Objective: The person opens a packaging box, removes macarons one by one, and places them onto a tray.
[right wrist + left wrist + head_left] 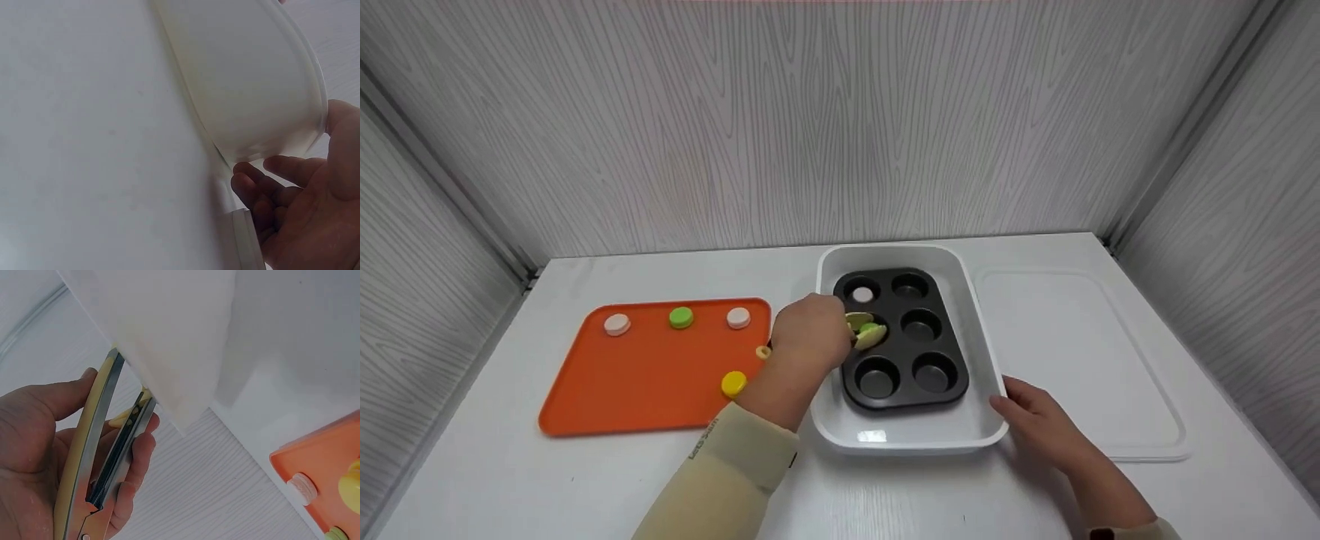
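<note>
My left hand (812, 330) grips a pair of food tongs (84, 439) with pale yellow sides and metal arms. The yellow tips stand around a green macaron (869, 328) at the middle-left cup of a black muffin pan (898, 341). A pale pink macaron (862, 295) lies in the back-left cup. The pan sits inside a white rectangular tub (915, 437), whose wall hides the tong tips in the left wrist view. At the tub's front right corner, my right hand (1039, 416) holds the rim, thumb on top and fingers underneath (281, 191).
Left of the tub lies an orange tray (645, 382) bearing two pale pink macarons (617, 324), a green one (681, 318) and a yellow one (733, 384). A flat white lid (1072, 352) lies on the right. Grey wood-grain panels (780, 127) enclose the white table.
</note>
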### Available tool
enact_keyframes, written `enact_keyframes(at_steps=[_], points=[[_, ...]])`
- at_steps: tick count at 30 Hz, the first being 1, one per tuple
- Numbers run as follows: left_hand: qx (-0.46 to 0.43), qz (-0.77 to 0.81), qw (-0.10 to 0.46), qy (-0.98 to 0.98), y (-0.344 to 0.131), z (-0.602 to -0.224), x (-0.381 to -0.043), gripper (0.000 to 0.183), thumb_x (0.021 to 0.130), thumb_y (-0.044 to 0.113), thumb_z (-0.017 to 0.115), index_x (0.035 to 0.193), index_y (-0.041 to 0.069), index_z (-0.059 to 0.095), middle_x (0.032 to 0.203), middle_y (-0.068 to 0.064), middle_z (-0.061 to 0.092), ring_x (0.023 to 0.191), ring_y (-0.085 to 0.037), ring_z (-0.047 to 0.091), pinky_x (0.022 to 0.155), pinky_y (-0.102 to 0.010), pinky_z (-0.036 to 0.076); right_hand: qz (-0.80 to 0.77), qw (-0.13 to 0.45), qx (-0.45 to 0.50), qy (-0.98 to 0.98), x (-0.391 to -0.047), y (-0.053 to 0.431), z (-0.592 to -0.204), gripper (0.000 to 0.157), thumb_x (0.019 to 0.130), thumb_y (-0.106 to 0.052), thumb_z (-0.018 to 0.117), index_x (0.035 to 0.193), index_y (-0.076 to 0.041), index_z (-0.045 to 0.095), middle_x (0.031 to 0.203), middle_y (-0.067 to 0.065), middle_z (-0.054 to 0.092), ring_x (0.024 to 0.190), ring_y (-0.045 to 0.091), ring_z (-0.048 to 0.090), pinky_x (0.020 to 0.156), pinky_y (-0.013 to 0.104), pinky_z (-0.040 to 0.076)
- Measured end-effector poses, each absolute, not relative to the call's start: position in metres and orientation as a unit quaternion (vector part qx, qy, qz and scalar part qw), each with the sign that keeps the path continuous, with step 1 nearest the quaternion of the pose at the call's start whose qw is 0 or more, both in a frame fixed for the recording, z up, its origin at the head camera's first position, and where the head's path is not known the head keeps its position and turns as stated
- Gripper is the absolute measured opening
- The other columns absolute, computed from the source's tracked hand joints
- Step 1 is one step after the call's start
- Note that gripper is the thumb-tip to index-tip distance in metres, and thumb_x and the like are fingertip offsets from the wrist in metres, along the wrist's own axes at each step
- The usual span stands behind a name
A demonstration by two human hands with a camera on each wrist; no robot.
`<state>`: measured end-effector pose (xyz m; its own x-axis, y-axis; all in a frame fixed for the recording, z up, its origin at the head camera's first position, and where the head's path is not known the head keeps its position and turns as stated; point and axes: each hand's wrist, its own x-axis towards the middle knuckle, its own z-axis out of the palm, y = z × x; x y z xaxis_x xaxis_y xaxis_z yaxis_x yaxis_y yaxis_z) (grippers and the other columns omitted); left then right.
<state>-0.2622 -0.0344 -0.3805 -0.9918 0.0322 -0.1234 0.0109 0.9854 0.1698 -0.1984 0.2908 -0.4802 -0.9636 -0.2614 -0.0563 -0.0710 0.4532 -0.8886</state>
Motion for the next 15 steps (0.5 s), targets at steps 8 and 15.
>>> enact_keyframes(at_steps=[8,15], points=[[-0.005,0.122,0.052,0.991,-0.046,-0.388,-0.255,0.029,0.100,0.036,0.072,0.106,0.008,0.071,0.089,-0.007,0.067,0.079,-0.025,0.063,0.068,-0.041,0.055,-0.527,0.098,-0.103,0.838,-0.199,0.289,-0.480,0.052,0.111,-0.018,0.056,0.153,0.011,0.045,0.151,0.025,0.055,0.142,0.034,0.049,0.105,0.019,0.041],[-0.011,0.156,0.027,0.987,-0.053,-0.382,-0.242,0.037,0.101,0.041,0.072,0.117,0.008,0.070,0.095,-0.007,0.068,0.082,-0.026,0.064,0.070,-0.042,0.055,-0.533,0.098,-0.106,0.834,-0.198,0.289,-0.481,0.053,0.111,-0.018,0.055,0.153,0.012,0.044,0.151,0.027,0.054,0.142,0.036,0.048,0.104,0.017,0.041]])
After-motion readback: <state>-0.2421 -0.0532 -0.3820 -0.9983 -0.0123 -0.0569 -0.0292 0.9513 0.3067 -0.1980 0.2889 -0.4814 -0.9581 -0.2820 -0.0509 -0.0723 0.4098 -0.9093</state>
